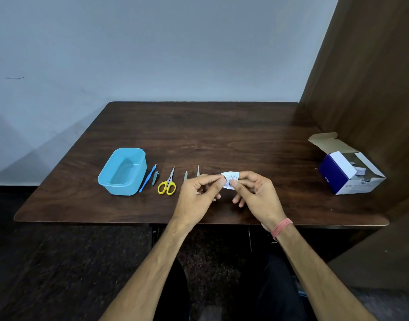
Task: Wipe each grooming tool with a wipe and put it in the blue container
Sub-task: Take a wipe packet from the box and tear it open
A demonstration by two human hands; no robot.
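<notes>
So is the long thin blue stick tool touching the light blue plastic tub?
Cannot tell. In the head view the blue stick tool lies right beside the blue tub, its lower end meeting the tub's outline without a clear gap.

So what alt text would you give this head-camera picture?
Both hands, left hand and right hand, pinch a small white wipe packet above a dark wooden table. Left of them lie yellow scissors, other grooming tools and an empty blue container; an open box sits right.

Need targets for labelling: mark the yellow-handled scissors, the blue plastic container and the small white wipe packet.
yellow-handled scissors (167,186), head view, handle loops.
blue plastic container (111,183), head view, near rim.
small white wipe packet (231,177), head view, middle.
</notes>
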